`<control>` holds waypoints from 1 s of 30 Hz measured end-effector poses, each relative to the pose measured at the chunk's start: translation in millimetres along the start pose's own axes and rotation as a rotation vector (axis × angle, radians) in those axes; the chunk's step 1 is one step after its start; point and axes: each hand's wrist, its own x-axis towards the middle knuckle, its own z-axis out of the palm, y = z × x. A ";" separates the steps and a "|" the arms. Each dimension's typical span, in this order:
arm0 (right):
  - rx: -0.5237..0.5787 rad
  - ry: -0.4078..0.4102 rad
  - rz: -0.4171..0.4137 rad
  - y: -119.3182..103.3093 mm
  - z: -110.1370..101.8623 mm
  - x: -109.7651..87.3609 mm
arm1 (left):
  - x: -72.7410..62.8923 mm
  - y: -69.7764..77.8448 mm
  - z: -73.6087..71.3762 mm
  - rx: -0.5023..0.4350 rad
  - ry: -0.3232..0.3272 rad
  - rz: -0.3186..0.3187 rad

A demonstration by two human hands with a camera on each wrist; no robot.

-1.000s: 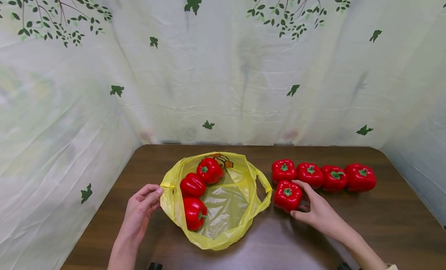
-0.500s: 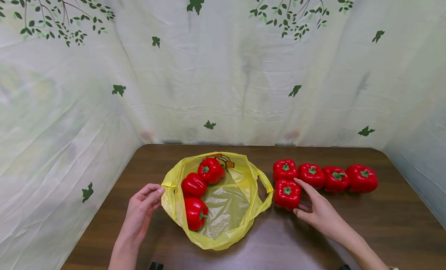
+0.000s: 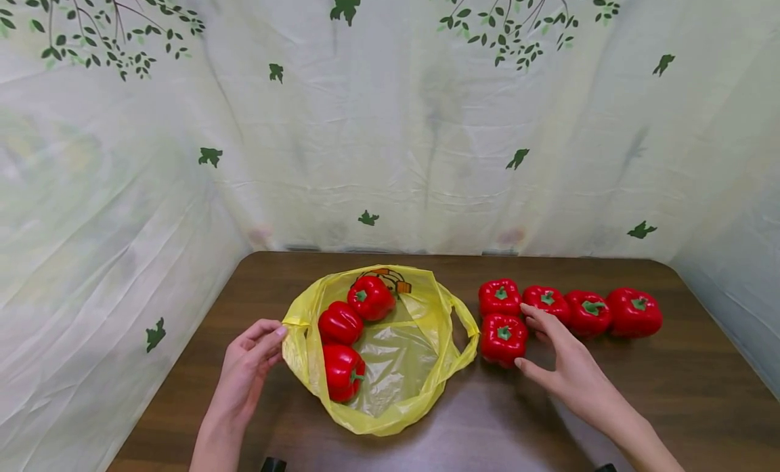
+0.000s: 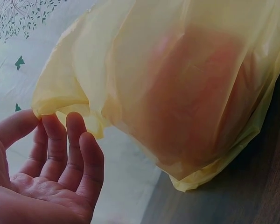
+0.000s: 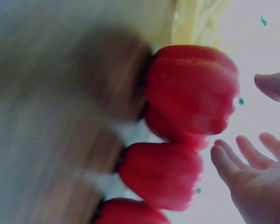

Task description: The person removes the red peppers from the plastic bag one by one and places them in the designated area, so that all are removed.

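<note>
My left hand [image 3: 248,363] pinches the left handle of a yellow plastic bag [image 3: 390,428] between thumb and fingertips, as the left wrist view also shows. Inside the bag lie three red bell peppers [image 3: 341,323], seen through its wide mouth. To the bag's right, a red bell pepper [image 3: 503,340] stands upright on the table, stem up. My right hand [image 3: 575,370] is beside that pepper with fingers and thumb spread. In the right wrist view, a gap shows between the hand [image 5: 256,172] and the nearest pepper [image 5: 191,91].
Behind the front pepper, a row of several red bell peppers [image 3: 588,313] runs rightward along the brown wooden table [image 3: 439,404]. A pale curtain with printed leaves [image 3: 390,154] hangs behind the table and down both sides.
My right hand has set the front pepper down against the row's leftmost pepper, then let go and drawn slightly away with its fingers spreading. My left hand keeps its pinch on the bag.
</note>
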 end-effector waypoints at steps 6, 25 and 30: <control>-0.064 0.039 -0.114 -21.4 6.2 7.7 | -0.4 0.7 -0.7 -0.004 -0.002 0.003; 0.032 -0.240 -0.444 -80.7 62.3 39.1 | -1.0 -0.3 -2.9 -0.016 0.014 0.007; 0.089 -0.299 -0.452 -91.8 77.4 47.0 | -0.6 -0.3 -2.8 -0.010 0.015 0.017</control>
